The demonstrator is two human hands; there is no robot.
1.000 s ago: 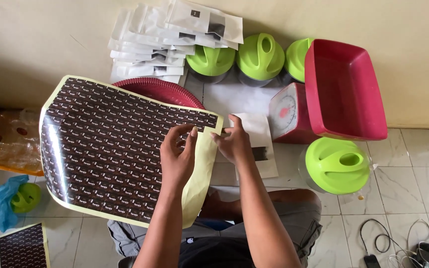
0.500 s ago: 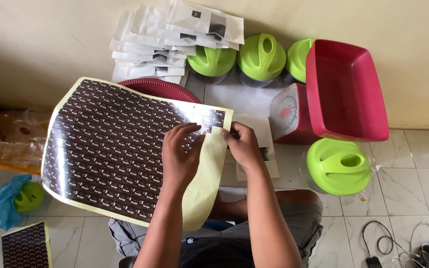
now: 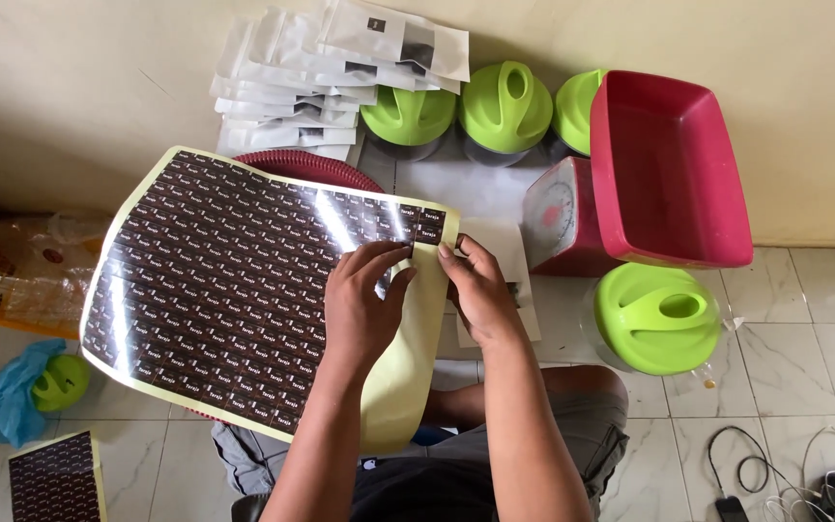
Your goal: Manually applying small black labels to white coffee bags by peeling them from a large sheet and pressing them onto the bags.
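Nearest the camera, the person's knees are filling the lower middle, with a tangle of black cables [image 3: 756,469] lying on bare tile to the right and a small dark sticker sheet [image 3: 55,478] sitting at the lower left corner. Open tile is showing only along the bottom and right edges. Above the lap, the left hand [image 3: 364,309] is pinching the right edge of the large label sheet [image 3: 224,290], fingers curled together on a dark label. The right hand [image 3: 475,290] is meeting it just beside, fingertips closed on the pale backing strip [image 3: 408,367] hanging down. A green lid [image 3: 654,319] is sitting right of the hands. Farther off, a red tub [image 3: 669,169] is resting on a scale [image 3: 558,217], and white pouches [image 3: 331,77] are crowding the wall.
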